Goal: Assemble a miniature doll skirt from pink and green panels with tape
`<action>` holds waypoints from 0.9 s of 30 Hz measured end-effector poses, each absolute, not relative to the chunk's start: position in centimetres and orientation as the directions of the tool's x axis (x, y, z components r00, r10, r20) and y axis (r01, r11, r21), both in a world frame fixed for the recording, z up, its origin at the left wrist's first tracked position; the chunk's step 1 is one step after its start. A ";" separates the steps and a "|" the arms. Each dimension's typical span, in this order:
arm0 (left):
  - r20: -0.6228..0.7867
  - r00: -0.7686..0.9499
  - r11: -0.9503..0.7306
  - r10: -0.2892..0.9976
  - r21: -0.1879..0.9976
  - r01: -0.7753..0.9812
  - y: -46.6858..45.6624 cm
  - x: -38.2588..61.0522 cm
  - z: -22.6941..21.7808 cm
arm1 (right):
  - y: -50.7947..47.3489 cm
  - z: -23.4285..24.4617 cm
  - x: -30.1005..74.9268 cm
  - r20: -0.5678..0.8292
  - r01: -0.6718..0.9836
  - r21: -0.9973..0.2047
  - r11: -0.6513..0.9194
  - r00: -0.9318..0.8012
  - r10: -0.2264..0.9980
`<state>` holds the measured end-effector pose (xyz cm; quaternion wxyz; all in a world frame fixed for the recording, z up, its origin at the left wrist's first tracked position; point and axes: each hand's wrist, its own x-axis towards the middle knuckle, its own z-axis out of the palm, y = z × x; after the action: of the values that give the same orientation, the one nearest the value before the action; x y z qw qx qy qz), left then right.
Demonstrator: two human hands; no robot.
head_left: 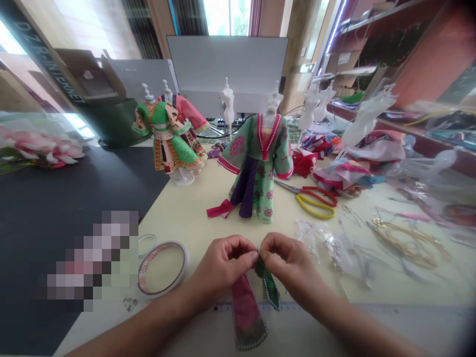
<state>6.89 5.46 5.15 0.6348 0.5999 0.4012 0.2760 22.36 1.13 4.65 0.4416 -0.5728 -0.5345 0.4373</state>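
With our left hand [227, 259] and right hand [287, 258] pinched together at the top of a dark-green, bead-edged fabric strip [272, 291], beside a pink, bead-edged fabric panel [247, 303] above the cream table [199, 229], we seem mid-adjustment, which next calls for steady fingertips.

The hands [227, 262] and both visible forearms [158, 317] are bare.
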 end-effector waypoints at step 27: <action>-0.228 0.537 0.247 0.812 0.968 0.038 5.5 6.8 5.1 | 1.3 4.7 22.3 -0.119 0.056 -0.991 -0.121 0.029 0.992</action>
<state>6.83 5.49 5.09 0.6866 0.5451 0.3900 0.2817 22.31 1.30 4.73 0.4606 -0.5496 -0.4769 0.5082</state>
